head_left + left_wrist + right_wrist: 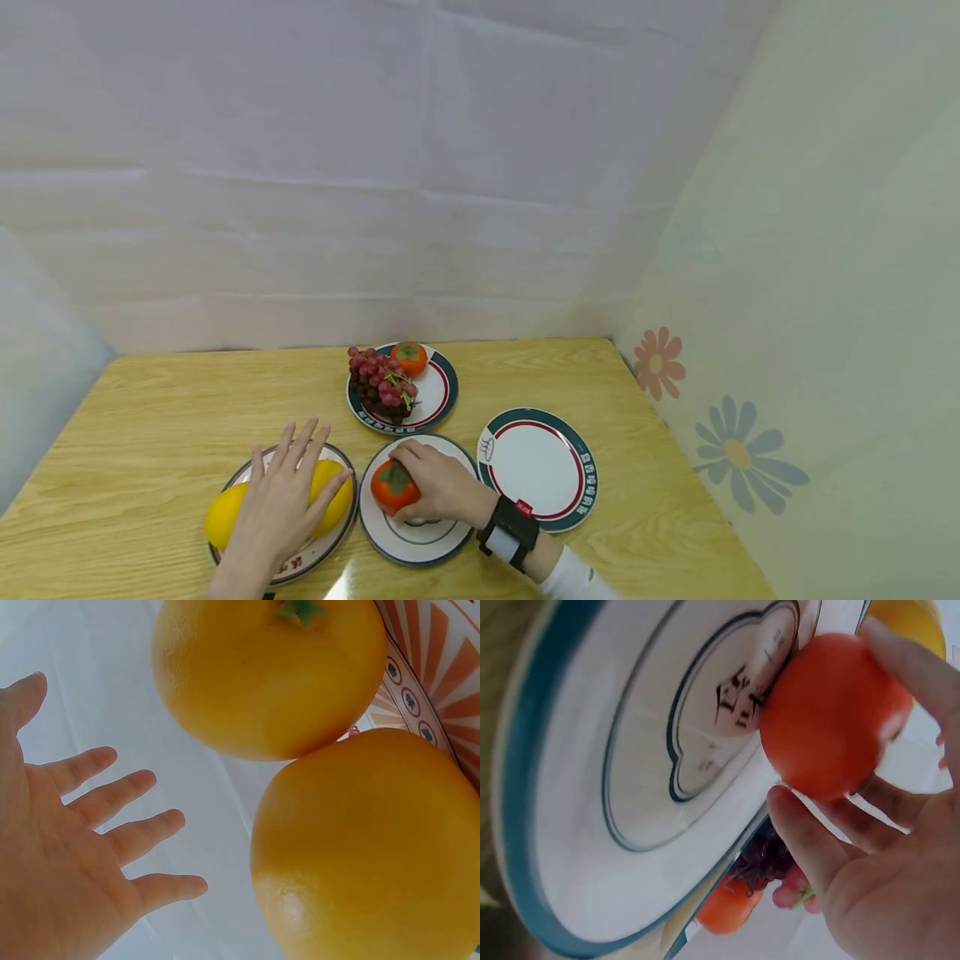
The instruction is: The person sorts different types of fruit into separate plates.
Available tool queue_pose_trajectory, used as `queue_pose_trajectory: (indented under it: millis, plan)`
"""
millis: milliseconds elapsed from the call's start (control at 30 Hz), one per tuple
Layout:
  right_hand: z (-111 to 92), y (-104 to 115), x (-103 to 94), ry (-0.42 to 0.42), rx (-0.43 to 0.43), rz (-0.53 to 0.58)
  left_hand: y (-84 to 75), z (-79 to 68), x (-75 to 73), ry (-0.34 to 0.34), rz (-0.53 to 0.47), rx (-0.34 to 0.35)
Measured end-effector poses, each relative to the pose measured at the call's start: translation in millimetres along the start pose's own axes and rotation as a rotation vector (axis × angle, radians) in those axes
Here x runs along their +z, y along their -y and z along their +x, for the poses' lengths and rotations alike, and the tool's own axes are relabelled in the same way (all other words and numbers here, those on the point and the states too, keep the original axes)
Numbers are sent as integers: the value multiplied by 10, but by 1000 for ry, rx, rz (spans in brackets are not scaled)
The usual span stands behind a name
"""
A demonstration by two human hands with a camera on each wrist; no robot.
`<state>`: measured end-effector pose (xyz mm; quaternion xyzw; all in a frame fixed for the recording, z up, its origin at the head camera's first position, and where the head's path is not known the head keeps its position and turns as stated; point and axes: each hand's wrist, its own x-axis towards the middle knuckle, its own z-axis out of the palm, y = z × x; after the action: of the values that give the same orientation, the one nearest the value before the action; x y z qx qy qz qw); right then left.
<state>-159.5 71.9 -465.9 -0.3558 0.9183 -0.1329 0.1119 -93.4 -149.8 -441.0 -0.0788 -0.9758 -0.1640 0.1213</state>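
My right hand (pixel 444 485) grips an orange-red persimmon (pixel 392 492) with thumb and fingers on its sides, its green calyx turned up. Under it lies a white plate (pixel 412 552) with a thin dark rim; the right wrist view shows the persimmon (pixel 829 712) right at the plate's printed centre. To the left, my left hand (pixel 283 500) is held with spread, straight fingers above two yellow fruits (pixel 341 497) on a patterned plate (pixel 330 546). In the left wrist view the hand (pixel 82 847) is apart from the fruits, one bearing a green star-shaped stem mark.
Behind the middle plate stands a green-rimmed plate (pixel 442 408) bearing grapes (pixel 382 383) and another persimmon (pixel 409 358). A second green-rimmed plate (pixel 534 467) lies to the right, near my right wrist. White cloth (pixel 375 208) hangs behind the wooden table (pixel 637 517); a flower-printed sheet (pixel 825 375) borders its right side.
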Motion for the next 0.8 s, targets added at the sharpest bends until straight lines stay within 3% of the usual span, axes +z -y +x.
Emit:
queue_pose_trajectory:
  millis: [100,200,300,400,567,800]
  plan:
    - [-2,-71,-164,29,1,78,-1,-3,-2,5,-2,-7]
    - [69,-198,-452,19,-5,148,-4,2,-10,6,-3,-10]
    - [245,-382,-730,-48,20,184,-8,10,-17,5,-2,-11]
    - [497,-566,-881,-140,92,128,-10,14,-24,6,-2,-15]
    - [880,-783,-841,-170,154,-25,-23,0,-26,25,-22,-22]
    - [1149,-948,-548,-82,155,-122,-53,-21,4,44,-18,-32]
